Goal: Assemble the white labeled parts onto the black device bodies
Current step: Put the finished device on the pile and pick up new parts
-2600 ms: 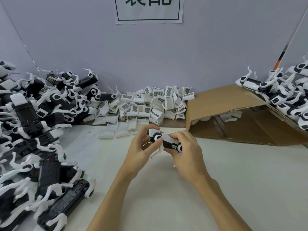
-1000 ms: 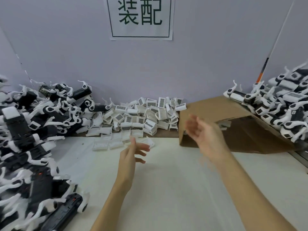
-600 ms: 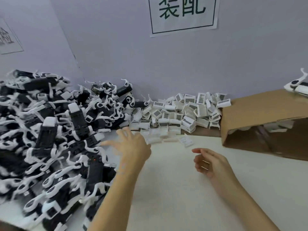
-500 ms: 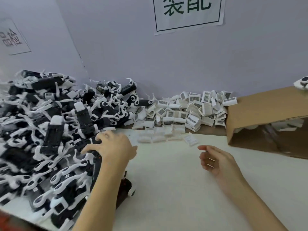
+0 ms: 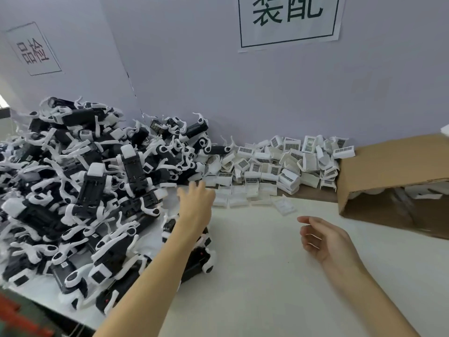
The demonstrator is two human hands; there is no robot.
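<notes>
**Both hands empty between the two heaps**

We see the left hand (image 5: 195,203) stretched forward at centre-left of the frame, back of the hand up, fingers straight and slightly spread, grasping nothing. Its fingertips (image 5: 194,185) reach the near edge of the white labeled parts (image 5: 279,166), a loose heap of small white pieces with barcode stickers lying along the foot of the wall, centre to centre-right. Whether the fingertips actually touch a piece we cannot tell, as they are blurred.

The black device bodies (image 5: 92,190) fill the left half of the frame in a tall, tangled heap, black housings mixed with curved white clips. One black body (image 5: 194,260) lies apart from the heap at its lower right edge, directly under our left forearm, partly hidden by it.

The right hand (image 5: 323,239) hangs at centre-right above the pale table (image 5: 267,288), palm turned left, fingers loosely curled and released, with nothing in them.

One white part (image 5: 284,205) lies alone on the table between the heap of parts and the right hand. A cardboard box (image 5: 388,161) lies on its side at the right edge, its opening toward us. Two paper signs hang on the lilac wall: the larger sign (image 5: 289,18) at top centre, the smaller sign (image 5: 34,49) at upper left.
</notes>
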